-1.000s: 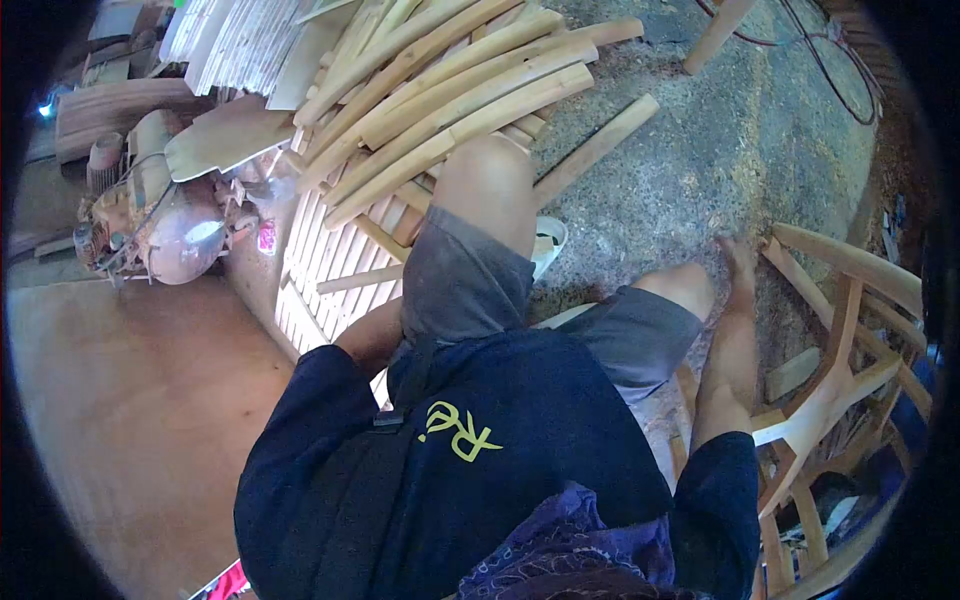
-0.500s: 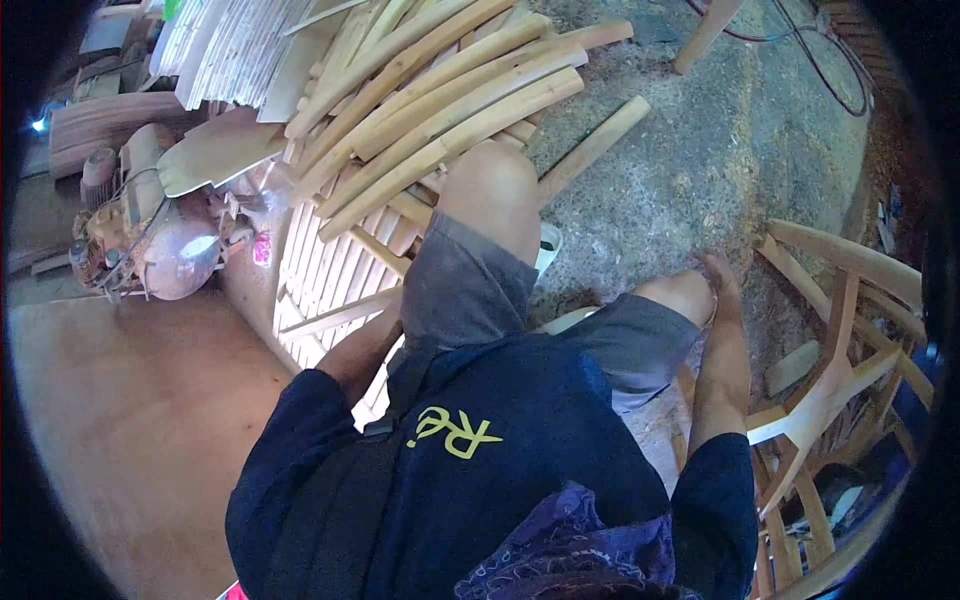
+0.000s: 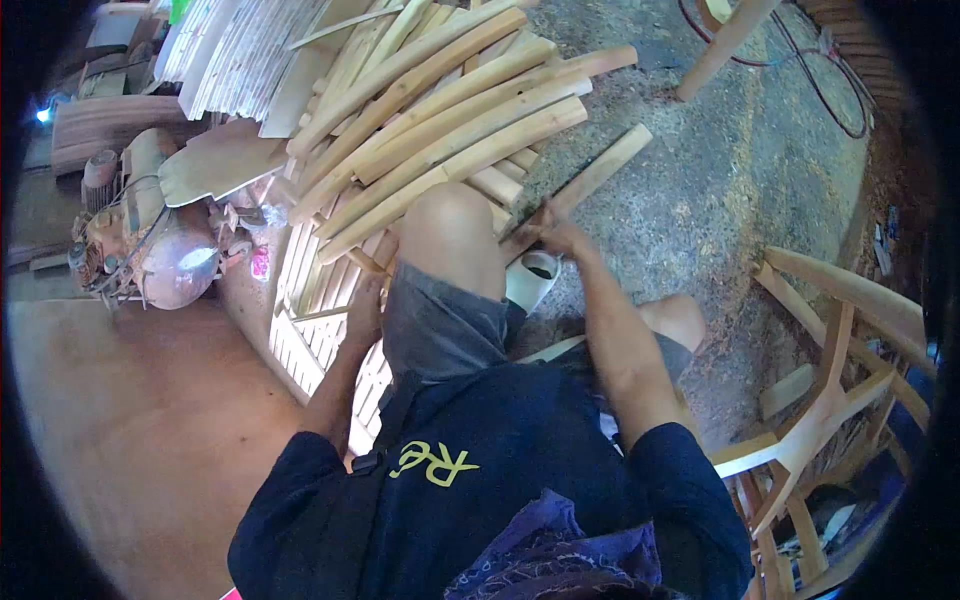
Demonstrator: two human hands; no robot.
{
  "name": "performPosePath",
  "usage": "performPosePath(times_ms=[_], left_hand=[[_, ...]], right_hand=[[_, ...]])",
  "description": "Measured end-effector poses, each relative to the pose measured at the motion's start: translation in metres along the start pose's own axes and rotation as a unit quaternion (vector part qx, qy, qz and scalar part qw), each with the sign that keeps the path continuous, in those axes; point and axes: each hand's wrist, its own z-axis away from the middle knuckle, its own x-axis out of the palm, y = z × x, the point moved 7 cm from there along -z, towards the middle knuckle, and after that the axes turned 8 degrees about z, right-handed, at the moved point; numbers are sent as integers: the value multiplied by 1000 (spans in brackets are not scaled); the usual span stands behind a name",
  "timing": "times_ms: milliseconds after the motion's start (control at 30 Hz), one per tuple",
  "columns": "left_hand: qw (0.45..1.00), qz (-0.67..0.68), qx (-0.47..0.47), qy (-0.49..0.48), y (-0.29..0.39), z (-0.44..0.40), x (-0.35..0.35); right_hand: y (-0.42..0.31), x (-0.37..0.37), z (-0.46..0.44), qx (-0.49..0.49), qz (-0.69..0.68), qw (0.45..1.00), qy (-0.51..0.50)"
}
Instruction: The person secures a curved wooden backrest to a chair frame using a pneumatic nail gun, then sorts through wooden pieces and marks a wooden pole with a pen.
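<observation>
My left hand (image 3: 366, 308) is low beside my left knee, its fingers closed and partly hidden. A thin wooden strip (image 3: 322, 314) runs into that hand, which appears to grip it. Beneath lie pale wooden slats (image 3: 292, 350), brightly lit. My right hand (image 3: 556, 236) reaches across in front of my body, fingers wrapped round the near part of a straight wooden piece (image 3: 610, 165). That piece slants over the floor, its far end pointing up and right. Just below the right hand, a white container with a dark opening (image 3: 531, 279) stands between my legs.
Curved wooden pieces (image 3: 470, 150) are stacked ahead of my left knee. A dusty machine with a rounded tank (image 3: 180, 265) stands left, above a brown board (image 3: 140, 420). A wooden chair frame (image 3: 810, 430) is at right. A hose (image 3: 850, 125) lies on the gritty floor (image 3: 700, 200).
My right hand has moved from beside my right knee leftward and forward to the straight wooden piece. My left hand has come into view with the thin strip, which has shifted. My left knee moved slightly left.
</observation>
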Motion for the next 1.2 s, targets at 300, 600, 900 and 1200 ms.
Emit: performPosePath(times_ms=[300, 600, 900, 1200], left_hand=[[950, 278, -141, 15, 4, 32, 21], [940, 316, -121, 46, -1, -35, -1], [922, 379, -72, -22, 52, -124, -5], [862, 388, -47, -322, 220, -217, 26]], right_hand=[[7, 52, -13, 6, -6, 978, 206], [16, 31, 16, -31, -173, 922, 347], [75, -69, 53, -67, -401, 789, 461], [85, -117, 105, -78, -623, 643, 439]])
